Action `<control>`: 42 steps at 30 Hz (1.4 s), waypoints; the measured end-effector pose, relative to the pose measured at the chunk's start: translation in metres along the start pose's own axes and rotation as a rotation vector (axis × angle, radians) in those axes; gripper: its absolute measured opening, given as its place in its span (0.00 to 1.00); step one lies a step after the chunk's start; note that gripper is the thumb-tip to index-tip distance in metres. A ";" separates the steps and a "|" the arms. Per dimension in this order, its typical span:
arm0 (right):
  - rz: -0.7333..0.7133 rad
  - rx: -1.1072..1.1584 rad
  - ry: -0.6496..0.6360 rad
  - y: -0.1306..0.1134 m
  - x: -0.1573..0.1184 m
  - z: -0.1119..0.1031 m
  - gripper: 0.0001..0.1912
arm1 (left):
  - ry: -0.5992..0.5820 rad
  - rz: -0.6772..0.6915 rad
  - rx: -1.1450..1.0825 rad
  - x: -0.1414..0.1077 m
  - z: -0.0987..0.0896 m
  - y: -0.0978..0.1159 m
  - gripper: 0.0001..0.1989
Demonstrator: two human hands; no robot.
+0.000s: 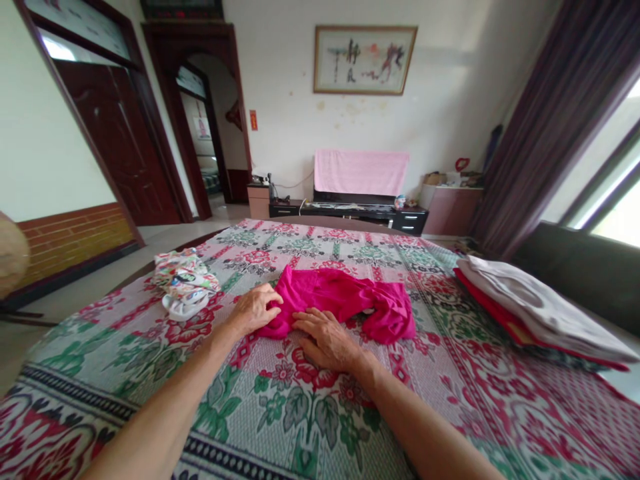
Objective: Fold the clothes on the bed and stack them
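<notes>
the left hand (257, 309) rests on the left end of the magenta garment (333, 287), fingers bent against the fabric; whether it pinches a fold there i cannot tell. the right hand (326, 339) lies palm down along the garment's near edge, released, its fingers stretched loosely over the fabric. the magenta garment itself is spread crosswise in front of the person, rumpled, its right end bunched into creases. under it, a patterned cloth (270, 393) with red flowers and green leaves covers the tabletop (330, 221), whose brown rim shows beyond the magenta garment. to the left of the magenta garment, and apart from it, a printed garment (186, 283) sits in a loose heap, white with many colours. to its right, well apart, is a stack of folded clothes (530, 310), pale on top with red beneath. farther out, beyond the magenta garment, stands a low black cabinet (411, 221), with a pink cloth (361, 172) draped above it and a framed picture (365, 60) higher on the wall. a dark purple curtain (530, 127) hangs beyond it to the right.
</notes>
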State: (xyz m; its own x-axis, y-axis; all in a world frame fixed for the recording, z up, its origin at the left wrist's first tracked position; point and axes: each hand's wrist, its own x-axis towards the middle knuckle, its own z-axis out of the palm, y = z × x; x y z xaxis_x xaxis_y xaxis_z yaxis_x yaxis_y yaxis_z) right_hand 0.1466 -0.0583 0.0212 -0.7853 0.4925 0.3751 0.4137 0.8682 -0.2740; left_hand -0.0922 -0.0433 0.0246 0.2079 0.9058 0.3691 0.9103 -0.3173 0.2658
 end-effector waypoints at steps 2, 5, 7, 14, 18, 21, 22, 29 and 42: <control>0.000 0.004 -0.003 0.000 0.000 -0.001 0.19 | 0.007 0.055 -0.058 0.001 0.004 -0.001 0.10; -0.007 0.012 -0.010 -0.001 0.000 -0.001 0.18 | -0.028 0.042 -0.084 0.002 0.008 -0.002 0.10; -0.010 0.020 -0.007 -0.001 0.000 -0.001 0.18 | -0.042 0.023 -0.074 0.003 0.009 -0.002 0.09; -0.001 0.018 -0.006 -0.001 0.000 0.000 0.18 | -0.055 0.012 -0.084 0.003 0.011 -0.003 0.09; 0.004 -0.001 0.000 0.001 0.000 0.003 0.19 | -0.066 -0.008 -0.039 0.004 0.009 0.003 0.09; -0.009 -0.003 0.000 0.003 0.000 0.006 0.19 | -0.072 -0.034 0.008 0.005 0.009 0.010 0.09; -0.015 -0.001 -0.001 0.004 0.000 0.006 0.19 | -0.069 -0.040 0.031 0.006 0.009 0.012 0.09; -0.023 0.002 0.016 0.005 0.000 0.007 0.19 | -0.040 -0.098 -0.119 0.008 0.008 0.009 0.10; -0.016 -0.003 0.020 0.005 -0.001 0.007 0.19 | 0.089 -0.404 -0.323 0.010 0.001 0.000 0.13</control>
State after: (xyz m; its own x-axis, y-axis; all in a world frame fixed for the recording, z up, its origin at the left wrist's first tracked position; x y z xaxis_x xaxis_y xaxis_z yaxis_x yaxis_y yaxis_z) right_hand 0.1458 -0.0550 0.0137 -0.7825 0.4800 0.3967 0.4030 0.8760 -0.2651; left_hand -0.0898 -0.0342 0.0271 -0.1810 0.9509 0.2509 0.7517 -0.0307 0.6588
